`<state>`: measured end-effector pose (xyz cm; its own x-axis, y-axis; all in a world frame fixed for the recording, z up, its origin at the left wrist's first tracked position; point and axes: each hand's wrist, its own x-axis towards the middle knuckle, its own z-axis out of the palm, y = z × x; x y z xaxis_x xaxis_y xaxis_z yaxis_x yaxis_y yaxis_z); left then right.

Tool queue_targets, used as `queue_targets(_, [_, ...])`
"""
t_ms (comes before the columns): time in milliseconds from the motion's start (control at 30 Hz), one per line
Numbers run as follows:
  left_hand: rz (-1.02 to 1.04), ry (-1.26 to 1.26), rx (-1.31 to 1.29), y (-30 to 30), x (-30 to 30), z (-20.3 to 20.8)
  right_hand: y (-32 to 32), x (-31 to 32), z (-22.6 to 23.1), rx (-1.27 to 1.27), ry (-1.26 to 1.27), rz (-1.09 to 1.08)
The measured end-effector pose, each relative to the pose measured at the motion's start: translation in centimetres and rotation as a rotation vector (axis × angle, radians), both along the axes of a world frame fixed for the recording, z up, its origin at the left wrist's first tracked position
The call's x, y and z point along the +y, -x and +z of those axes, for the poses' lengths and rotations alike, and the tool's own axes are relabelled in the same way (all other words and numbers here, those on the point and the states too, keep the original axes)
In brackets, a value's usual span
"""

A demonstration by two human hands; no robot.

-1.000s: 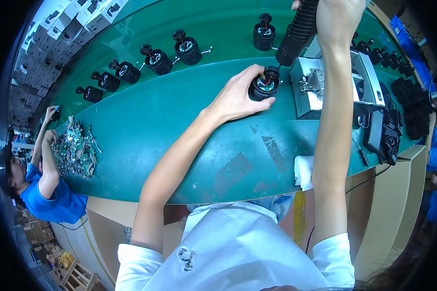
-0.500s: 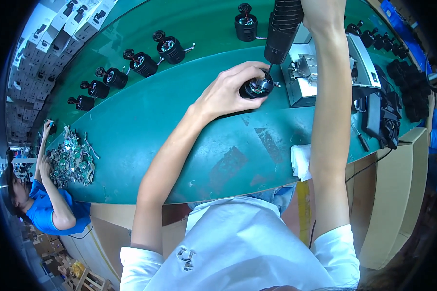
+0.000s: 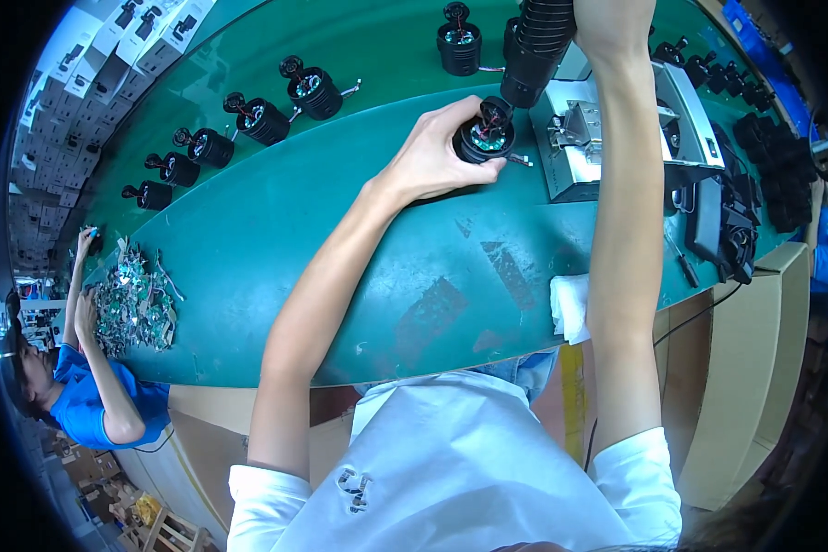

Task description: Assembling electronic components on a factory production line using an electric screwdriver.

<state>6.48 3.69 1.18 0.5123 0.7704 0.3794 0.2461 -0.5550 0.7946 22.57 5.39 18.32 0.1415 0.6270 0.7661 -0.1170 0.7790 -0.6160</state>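
My left hand is wrapped round a black cylindrical housing on the green work surface. A green circuit board with thin wires shows in its open top, and a small round black piece stands up at its far side. A short cable with a white plug sticks out on the right. My right hand, partly cut off by the upper edge, grips a black electric screwdriver. The screwdriver's lower end is just beyond the housing's upper right; its bit cannot be made out.
Similar housings stand in a row on the far green belt. A metal box-shaped device is right of the housing. Nearby lie a screwdriver and white cloth. At left, a co-worker handles a pile of circuit boards.
The screwdriver's bit was down at the housing; now the housing's round piece stands upright and my left fingers have shifted. The row of housings on the belt has moved slightly left.
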Motion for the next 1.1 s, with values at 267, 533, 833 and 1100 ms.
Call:
queue_targets(267, [-0.011,0.093,-0.021,-0.5,0.1,1.0,-1.0,3.7,-1.3,-0.038,-0.272,0.071])
queue_targets(533, [-0.015,0.095,0.013,1.8,-3.1,1.9,-2.6,-1.9,3.3,-0.257,-0.192,-0.455])
queue_targets(833, [0.034,0.110,0.068,3.5,-3.9,1.1,-4.4,-1.1,3.2,-0.011,-0.136,-0.547])
queue_targets(1100, [0.174,0.042,0.193,2.9,-3.6,1.2,-5.5,0.7,2.1,-0.037,-0.075,-0.542])
